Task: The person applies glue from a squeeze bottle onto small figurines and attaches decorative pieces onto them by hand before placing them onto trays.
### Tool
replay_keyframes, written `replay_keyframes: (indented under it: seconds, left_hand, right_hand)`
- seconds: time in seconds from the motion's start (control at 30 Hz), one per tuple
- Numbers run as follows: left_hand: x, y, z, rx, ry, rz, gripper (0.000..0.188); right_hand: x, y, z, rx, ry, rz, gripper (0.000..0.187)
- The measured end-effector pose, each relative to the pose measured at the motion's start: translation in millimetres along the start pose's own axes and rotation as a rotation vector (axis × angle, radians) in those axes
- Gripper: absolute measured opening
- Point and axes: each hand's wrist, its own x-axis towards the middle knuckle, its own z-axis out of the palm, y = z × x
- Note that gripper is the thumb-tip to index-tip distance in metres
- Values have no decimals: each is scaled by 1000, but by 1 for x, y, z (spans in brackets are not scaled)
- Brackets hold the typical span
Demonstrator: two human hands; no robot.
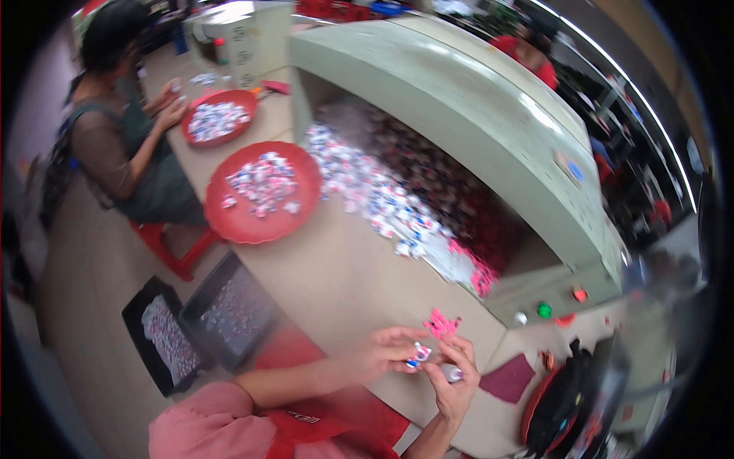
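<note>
My left hand [391,350] pinches a small white figure with pink and blue spots [419,354] between thumb and fingers, over the near part of the table. Close beside it, my right hand [456,382] curls around a small whitish bottle [452,373], its end showing between thumb and fingers. The bottle looks near the figure; whether they touch, I cannot tell. Just beyond my fingertips lies a little heap of bright pink pieces [442,323] on the table.
A pale green machine [459,84] arches over many small white, pink and blue pieces [375,195]. Two red trays [218,222] hold more, near a seated person [122,145]. Black bins [138,336] stand lower left. A maroon cloth [508,379] lies right of my right hand.
</note>
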Motion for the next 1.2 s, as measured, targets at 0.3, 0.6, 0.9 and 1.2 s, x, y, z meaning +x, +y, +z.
replay_keyframes:
  seconds: [0.3, 0.6, 0.9, 1.2]
  left_hand:
    - [-7, -11, -9, 501, -15, 303, 25]
    - [-1, -24, 6, 693, 52, 456, 17]
    - [6, -26, 15, 709, 16, 341, 17]
    - [12, -33, 18, 737, 43, 361, 15]
  right_hand:
    - [-6, 7, -8, 389, -137, -69, 15]
    - [-35, 14, -10, 631, -18, 91, 19]
    - [-39, 15, -17, 515, 10, 128, 19]
    - [-41, 6, -26, 681, 51, 213, 17]
